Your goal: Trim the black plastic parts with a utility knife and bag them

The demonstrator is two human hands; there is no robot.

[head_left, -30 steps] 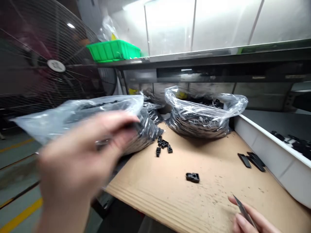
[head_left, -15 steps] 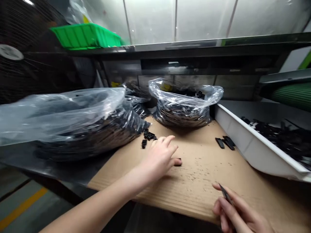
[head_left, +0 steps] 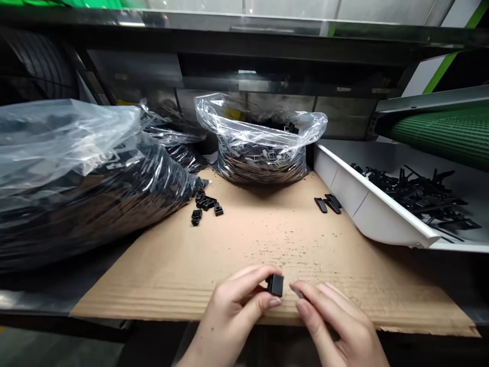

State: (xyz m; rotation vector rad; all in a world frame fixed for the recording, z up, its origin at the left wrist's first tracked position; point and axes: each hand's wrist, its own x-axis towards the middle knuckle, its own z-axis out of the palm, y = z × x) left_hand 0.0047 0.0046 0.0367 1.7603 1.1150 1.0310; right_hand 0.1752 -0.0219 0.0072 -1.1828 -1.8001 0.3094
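Observation:
My left hand (head_left: 235, 308) pinches a small black block-shaped plastic part (head_left: 275, 285) between thumb and fingers, just above the front edge of the cardboard sheet (head_left: 183, 265). Close beside it on the right, my right hand (head_left: 338, 321) is closed around a small thin pointed blade (head_left: 297, 291). Only the tip of that blade shows past the fingers, apart from the black part. Farther back on the left lies a loose cluster of similar small black parts (head_left: 206, 203). Dark shavings (head_left: 286, 247) are scattered over the middle of the cardboard.
Clear plastic bags of black parts stand at the left (head_left: 114, 188) and at the back (head_left: 263, 158). A white tray (head_left: 376, 209) with black pieces borders the right side, under a green ribbed belt (head_left: 443, 130). Several flat black pieces (head_left: 327, 204) lie beside the tray.
My left hand has come back from near the cluster toward me and now holds the black part. My right hand has moved left beside it. The view has tilted down and shifted right.

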